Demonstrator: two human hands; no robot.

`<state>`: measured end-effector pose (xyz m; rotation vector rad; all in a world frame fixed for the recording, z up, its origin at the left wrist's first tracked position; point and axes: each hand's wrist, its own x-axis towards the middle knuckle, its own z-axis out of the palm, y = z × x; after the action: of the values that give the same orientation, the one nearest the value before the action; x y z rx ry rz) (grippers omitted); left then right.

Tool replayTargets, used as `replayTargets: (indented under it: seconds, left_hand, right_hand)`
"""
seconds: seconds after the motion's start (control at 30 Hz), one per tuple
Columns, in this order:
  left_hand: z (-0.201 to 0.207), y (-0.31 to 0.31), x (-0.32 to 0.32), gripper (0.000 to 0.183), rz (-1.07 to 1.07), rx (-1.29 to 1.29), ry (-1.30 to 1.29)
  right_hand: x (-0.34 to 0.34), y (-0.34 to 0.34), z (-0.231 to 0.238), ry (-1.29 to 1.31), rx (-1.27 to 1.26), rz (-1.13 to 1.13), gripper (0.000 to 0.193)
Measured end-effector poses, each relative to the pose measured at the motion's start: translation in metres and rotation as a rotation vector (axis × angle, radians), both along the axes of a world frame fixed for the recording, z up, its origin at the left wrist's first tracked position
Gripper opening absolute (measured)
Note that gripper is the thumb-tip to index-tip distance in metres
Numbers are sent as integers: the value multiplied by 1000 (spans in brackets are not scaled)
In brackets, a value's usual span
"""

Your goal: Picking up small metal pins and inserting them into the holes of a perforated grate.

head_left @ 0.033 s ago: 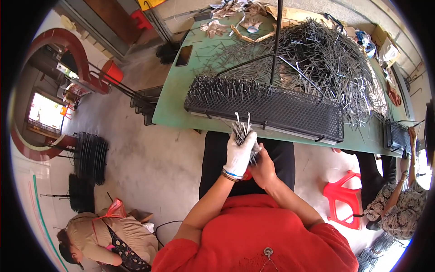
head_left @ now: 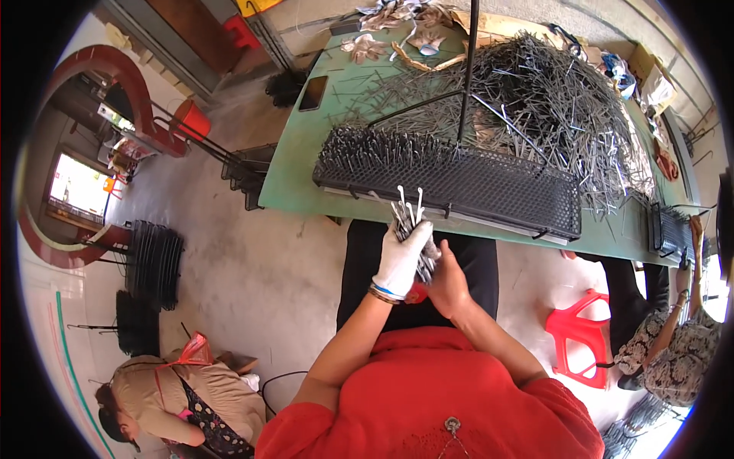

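Observation:
My left hand [head_left: 401, 256], in a white glove, is closed round a bundle of thin metal hooks [head_left: 407, 217] whose bent ends stick up past the fingers. My bare right hand [head_left: 447, 280] presses against the lower end of the same bundle from the right; its fingertips are partly hidden. Both hands are over my lap, just below the near edge of a green table [head_left: 287, 172]. Beyond them stands a long black perforated metal rack [head_left: 512, 191]. Many similar hooks [head_left: 375, 153] stand upright in its left part, while the right part shows bare holes.
Behind the rack lies a large heap of loose metal hooks [head_left: 535, 99]. A black upright rod [head_left: 467, 69] rises there. A phone [head_left: 313, 93] and gloves [head_left: 363, 49] lie on the table. A red stool [head_left: 562, 336] and a co-worker [head_left: 680, 352] are at right; another person [head_left: 176, 402] bends at lower left.
The bundle has tilted or shifted slightly in my hands, and my right hand sits a little differently against it. Rack and heap look the same.

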<state>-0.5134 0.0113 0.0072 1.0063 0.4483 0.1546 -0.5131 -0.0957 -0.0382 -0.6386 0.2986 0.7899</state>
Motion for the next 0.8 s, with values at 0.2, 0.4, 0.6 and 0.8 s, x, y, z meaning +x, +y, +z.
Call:
replayTargets:
  seconds: [0.2, 0.4, 0.6, 0.8]
  left_hand:
    - [27, 4, -36, 16, -427, -232, 195]
    - [14, -12, -46, 22, -623, -373, 218]
    - [10, -5, -37, 22, -608, -407, 247]
    - [-8, -8, -37, 14, -489, -397, 256]
  right_hand:
    - [43, -32, 15, -490, 110, 351, 105]
    - [60, -18, 43, -383, -77, 301, 52]
    - [68, -20, 33, -328, -256, 191, 30]
    - [61, -16, 26, -439, -328, 273, 41]
